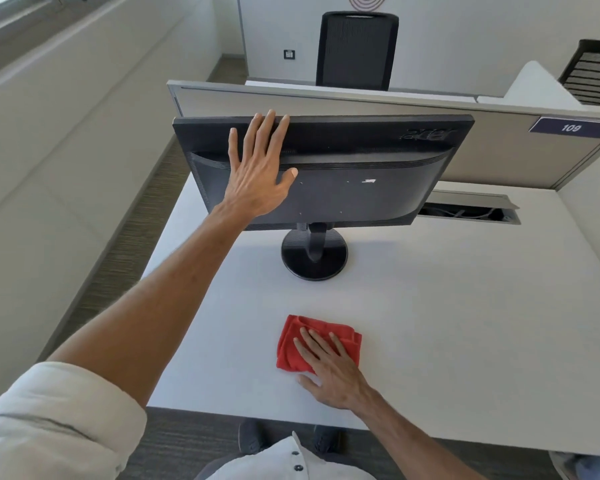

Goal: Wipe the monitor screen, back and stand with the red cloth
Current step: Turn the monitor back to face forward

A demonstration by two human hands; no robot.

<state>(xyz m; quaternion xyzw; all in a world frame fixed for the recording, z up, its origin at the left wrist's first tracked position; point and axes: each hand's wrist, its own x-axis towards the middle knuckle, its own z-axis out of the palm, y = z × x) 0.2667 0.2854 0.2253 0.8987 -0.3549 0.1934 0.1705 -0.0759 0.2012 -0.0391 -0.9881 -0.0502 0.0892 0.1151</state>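
A black monitor (361, 174) stands on the white desk (465, 323) with its back turned toward me; the screen side is hidden. Its round black stand (314, 259) sits under it. My left hand (258, 168) lies flat on the upper left of the monitor's back, fingers straight and reaching to the top edge. A folded red cloth (293, 348) lies on the desk nearer to me. My right hand (329, 365) rests flat on the cloth with straight fingers, thumb on the desk beside it.
A grey partition (326, 102) with a "109" label (570, 128) runs behind the monitor. An open cable slot (468, 211) is in the desk at the right. A black chair (355, 50) stands beyond the partition. The desk's near edge is just in front of my feet.
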